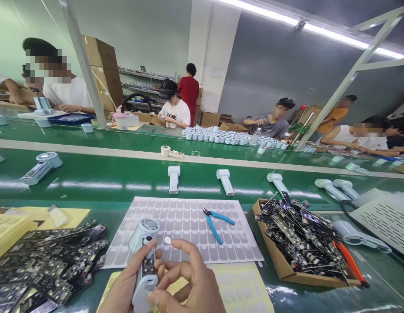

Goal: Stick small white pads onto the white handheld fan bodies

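**Sticker on fingertip, fan body in the other hand**

Fan body point(143, 261) sits in my left hand point(125, 287), fingers wrapped round its lower handle, so that hand is closed on it. Its long axis runs nearly upright in my view, round head point(148, 226) at the far end, open face with the dark circuit strip turned toward me. My right hand point(188, 282) is just beside it on the right, fingers curled, index finger raised with a small white sticker point(168, 240) on its tip; whether the rest of that hand pinches anything I cannot tell. The sticker lies a little to the right of the body's upper part, near the head, so the right hand is the nearer one.

Beyond my hands lies the grey sticker sheet point(188, 217) with blue cutters point(216, 221) on it. Circuit boards are heaped at left point(51, 261), and more fill a cardboard tray point(299, 234) at right. Other workers sit across the green belt point(107, 178).
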Demonstrator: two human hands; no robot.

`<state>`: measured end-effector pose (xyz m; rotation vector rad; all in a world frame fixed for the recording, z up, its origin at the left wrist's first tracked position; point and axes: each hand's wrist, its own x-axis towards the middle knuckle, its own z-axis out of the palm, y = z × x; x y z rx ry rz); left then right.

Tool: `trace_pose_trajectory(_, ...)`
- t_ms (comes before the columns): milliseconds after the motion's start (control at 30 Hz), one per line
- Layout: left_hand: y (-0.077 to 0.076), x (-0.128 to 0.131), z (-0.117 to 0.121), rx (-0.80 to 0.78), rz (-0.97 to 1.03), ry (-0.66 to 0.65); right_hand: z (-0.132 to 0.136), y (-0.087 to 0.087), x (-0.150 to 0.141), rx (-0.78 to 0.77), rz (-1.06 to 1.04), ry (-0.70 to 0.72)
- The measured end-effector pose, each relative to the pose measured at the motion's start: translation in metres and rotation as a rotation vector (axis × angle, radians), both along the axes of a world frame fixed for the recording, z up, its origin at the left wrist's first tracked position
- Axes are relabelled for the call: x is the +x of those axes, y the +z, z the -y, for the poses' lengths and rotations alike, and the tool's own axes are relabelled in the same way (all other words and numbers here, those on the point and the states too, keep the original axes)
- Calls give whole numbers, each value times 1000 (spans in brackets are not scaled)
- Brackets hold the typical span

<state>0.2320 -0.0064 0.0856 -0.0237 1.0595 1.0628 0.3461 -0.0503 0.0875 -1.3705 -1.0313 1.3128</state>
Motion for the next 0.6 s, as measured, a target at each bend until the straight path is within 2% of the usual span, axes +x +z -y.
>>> trace_pose_trajectory(167,4,1,2,33,-41,34,-1,8,-4,-41,47,10)
trace_pose_trajectory(333,1,0,2,49,-22,47,-3,9,-7,-13,29,-1)
trace_pose_trajectory(600,5,-1,4,71,-54,76,-3,9,-9,7,78,4)
